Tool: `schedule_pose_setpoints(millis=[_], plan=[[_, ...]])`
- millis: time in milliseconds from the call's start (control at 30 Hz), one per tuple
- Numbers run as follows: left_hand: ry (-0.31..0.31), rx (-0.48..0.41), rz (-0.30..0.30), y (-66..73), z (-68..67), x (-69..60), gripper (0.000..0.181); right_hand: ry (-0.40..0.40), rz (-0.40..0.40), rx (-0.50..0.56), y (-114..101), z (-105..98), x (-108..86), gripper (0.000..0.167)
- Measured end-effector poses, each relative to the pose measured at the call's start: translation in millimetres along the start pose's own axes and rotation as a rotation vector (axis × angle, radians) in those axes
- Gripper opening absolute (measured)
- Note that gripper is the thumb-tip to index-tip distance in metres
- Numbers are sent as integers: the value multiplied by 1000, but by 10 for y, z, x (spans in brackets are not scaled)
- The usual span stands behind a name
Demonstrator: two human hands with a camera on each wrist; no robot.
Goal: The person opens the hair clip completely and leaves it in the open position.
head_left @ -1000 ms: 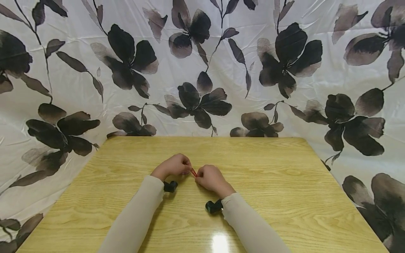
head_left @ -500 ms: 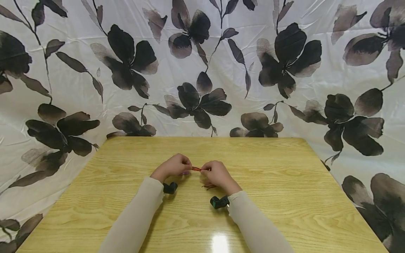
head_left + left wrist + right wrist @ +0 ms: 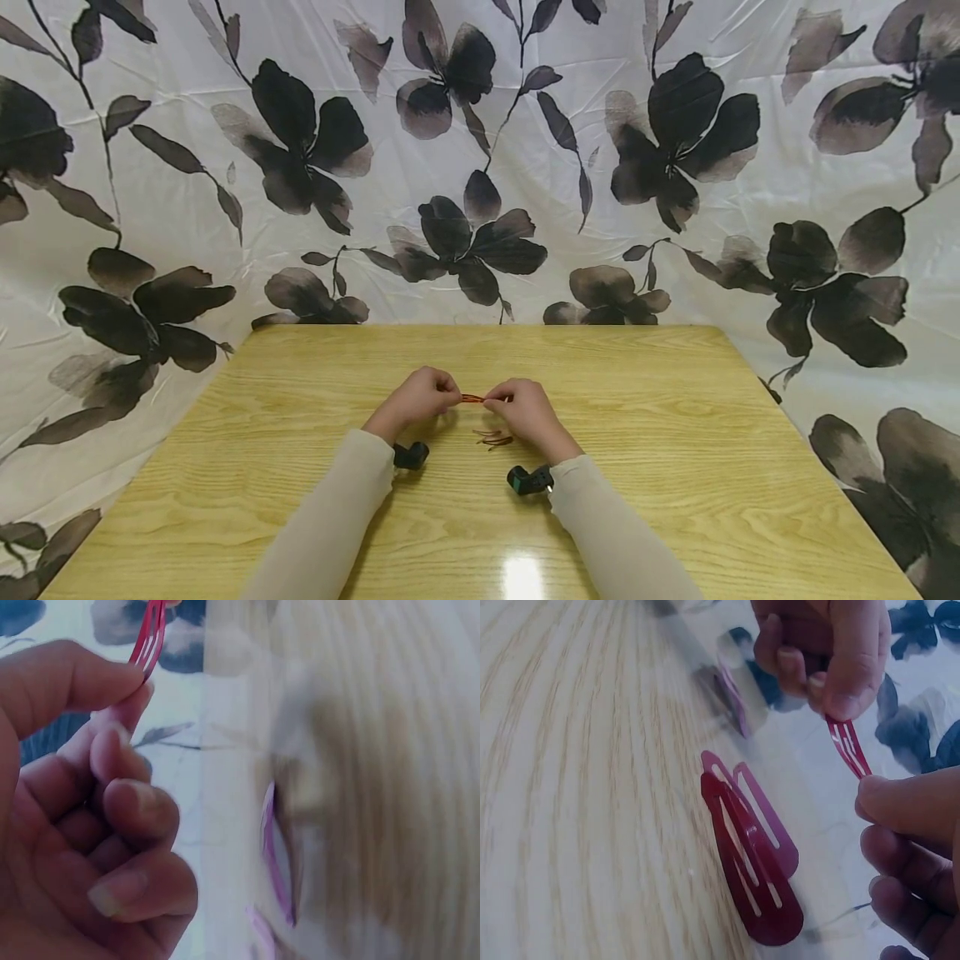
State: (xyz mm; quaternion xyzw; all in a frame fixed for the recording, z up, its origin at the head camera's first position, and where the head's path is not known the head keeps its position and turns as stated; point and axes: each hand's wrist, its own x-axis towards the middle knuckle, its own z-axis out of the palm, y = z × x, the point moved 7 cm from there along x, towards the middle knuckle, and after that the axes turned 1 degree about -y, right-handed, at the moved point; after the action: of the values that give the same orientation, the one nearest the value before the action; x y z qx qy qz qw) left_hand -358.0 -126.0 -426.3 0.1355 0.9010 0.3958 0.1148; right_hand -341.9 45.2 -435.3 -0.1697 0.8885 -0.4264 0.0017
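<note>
Between my two hands stretches a red snap hair clip [image 3: 472, 398], a slotted strip that looks slightly bent in the right wrist view. My left hand [image 3: 418, 398] pinches one end of it between thumb and index finger, the other fingers loosely curled. At the opposite end, my right hand [image 3: 528, 414] pinches it the same way. Below the right hand lie several clips: a dark red one [image 3: 774, 924] overlaps a pinkish one [image 3: 786, 861]. A purple clip [image 3: 279, 881] lies on the table by the left hand, with part of another below it.
The wood-grain table [image 3: 637, 433] runs back to a floral cloth [image 3: 570, 192] hanging behind it and at the sides. A black wrist camera [image 3: 410, 456] sits under the left wrist, another black wrist camera [image 3: 529, 480] under the right.
The held clip has swung from slanting to nearly level as my right hand moved up and right, uncovering the clips on the table. Both hands have since shifted slightly right.
</note>
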Motion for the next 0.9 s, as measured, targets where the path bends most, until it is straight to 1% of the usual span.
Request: schedule_pose_setpoints(millis=[100,233,333,500,600,733,900], plan=[[43,3,-1,9,23,0,15,6,-1,0,22,-14,-7,12],[70,0,-4,19,59,-3,14,16,-4,6,47,-33,-20,11],[72,-4,2,34,82,-19,14,22,-8,19,70,-44,-31,11],[59,-10,14,45,127,-51,15,5,6,57,120,-36,-57,10],[63,-31,18,34,149,-59,15,3,19,86,134,-39,-76,10],[74,-69,27,23,170,-61,15,19,32,115,151,-60,-96,9],[72,-99,19,20,203,-74,14,19,31,134,191,-60,-113,10]])
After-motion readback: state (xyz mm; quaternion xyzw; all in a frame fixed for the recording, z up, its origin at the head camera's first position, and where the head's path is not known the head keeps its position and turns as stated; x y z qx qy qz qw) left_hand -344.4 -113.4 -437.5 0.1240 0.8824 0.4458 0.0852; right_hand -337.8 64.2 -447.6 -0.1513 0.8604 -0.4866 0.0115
